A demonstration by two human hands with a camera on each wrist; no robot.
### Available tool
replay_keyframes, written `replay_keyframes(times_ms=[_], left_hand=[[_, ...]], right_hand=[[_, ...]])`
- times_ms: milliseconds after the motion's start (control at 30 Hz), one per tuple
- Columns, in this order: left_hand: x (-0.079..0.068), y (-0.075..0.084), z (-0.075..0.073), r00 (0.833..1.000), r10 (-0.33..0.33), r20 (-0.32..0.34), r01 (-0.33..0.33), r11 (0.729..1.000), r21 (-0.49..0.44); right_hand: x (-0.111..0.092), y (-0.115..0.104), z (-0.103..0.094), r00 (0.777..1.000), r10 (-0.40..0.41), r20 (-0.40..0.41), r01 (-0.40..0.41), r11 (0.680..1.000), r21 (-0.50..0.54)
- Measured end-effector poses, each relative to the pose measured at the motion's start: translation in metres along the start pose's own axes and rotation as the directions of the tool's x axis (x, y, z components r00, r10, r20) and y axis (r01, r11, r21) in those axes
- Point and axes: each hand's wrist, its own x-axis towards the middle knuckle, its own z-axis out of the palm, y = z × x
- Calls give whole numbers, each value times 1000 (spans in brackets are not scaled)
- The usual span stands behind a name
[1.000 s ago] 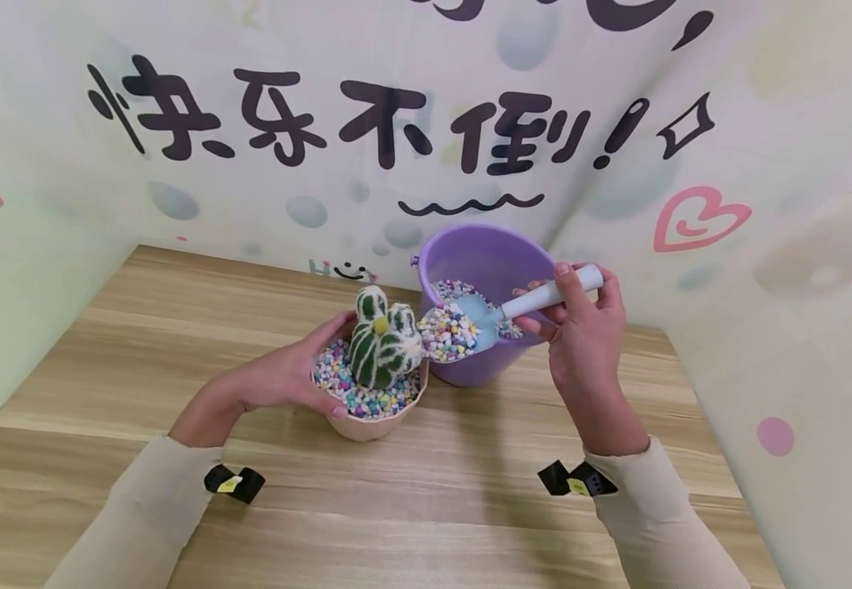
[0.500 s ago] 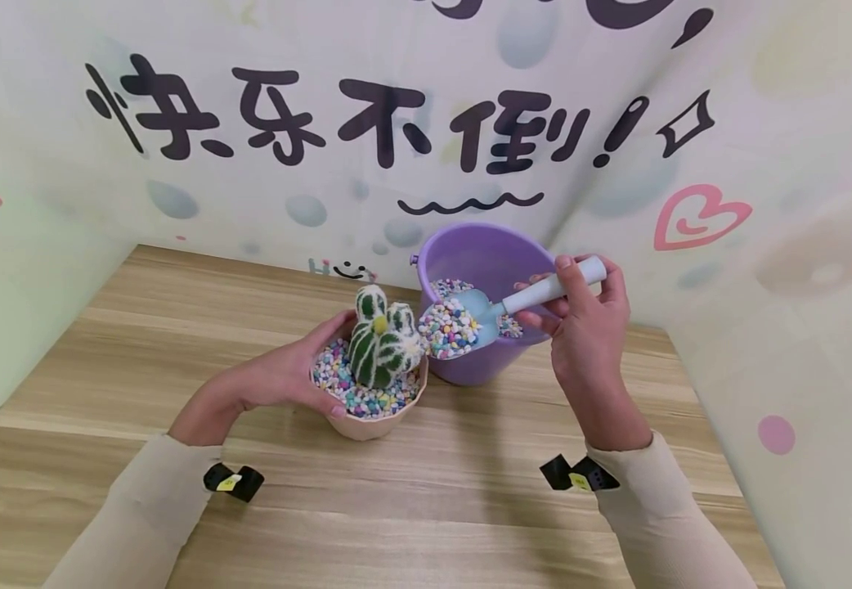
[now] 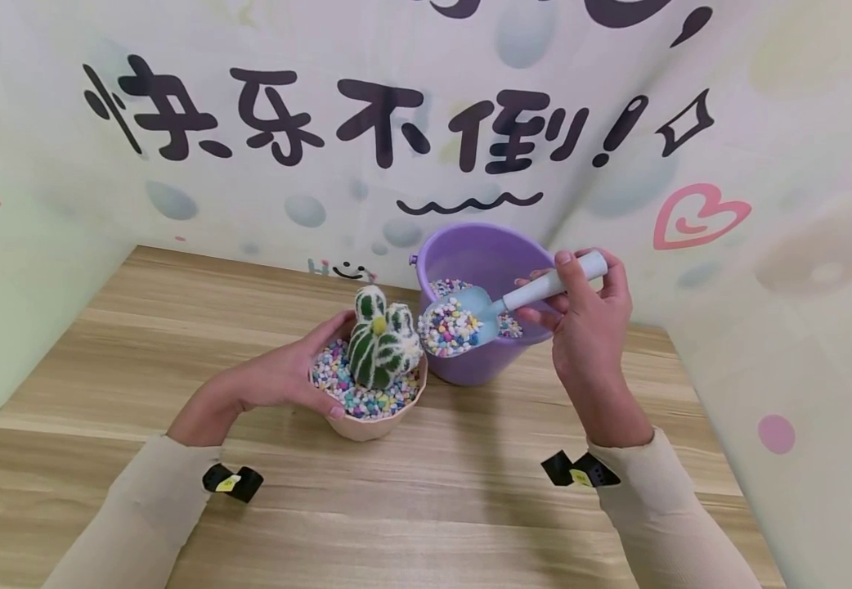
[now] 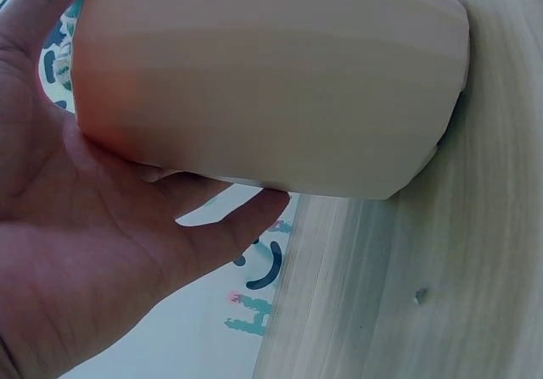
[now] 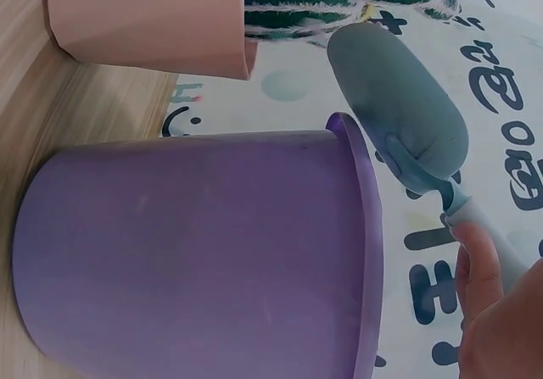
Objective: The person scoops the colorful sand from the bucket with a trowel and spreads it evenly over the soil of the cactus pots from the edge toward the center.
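Observation:
My left hand (image 3: 282, 375) grips the side of a peach flower pot (image 4: 271, 91), thumb over the near rim and fingers behind it. In the pot stands a fuzzy green cactus (image 3: 376, 352) with white stripes, set in multicoloured pebbles (image 3: 367, 401). My right hand (image 3: 591, 327) holds a light blue hand shovel (image 5: 399, 99) by its pale handle (image 3: 544, 288). Coloured pebbles (image 3: 450, 327) fill the shovel's blade, which hangs above the near left rim of a purple bucket (image 3: 470, 360). Its tip is close to the cactus's right side.
More pebbles (image 3: 451, 286) lie inside the bucket, partly hidden by the shovel. The bucket stands near the back wall, right beside the pot. Printed wall cloth (image 3: 249, 188) encloses the wooden tabletop (image 3: 367, 507) at the back and sides.
The right hand has shifted slightly up and right, and the shovel's blade has tilted a little with its pebbles still in it. The left hand and pot stay in place.

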Motion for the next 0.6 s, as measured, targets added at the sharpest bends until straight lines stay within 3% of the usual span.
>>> replay_keyframes(times_ms=[600], left_hand=[[1, 0, -2, 1000, 6, 14, -6, 1000, -11]], right_hand=[[5, -5, 4, 1000, -10, 13, 11, 999, -32]])
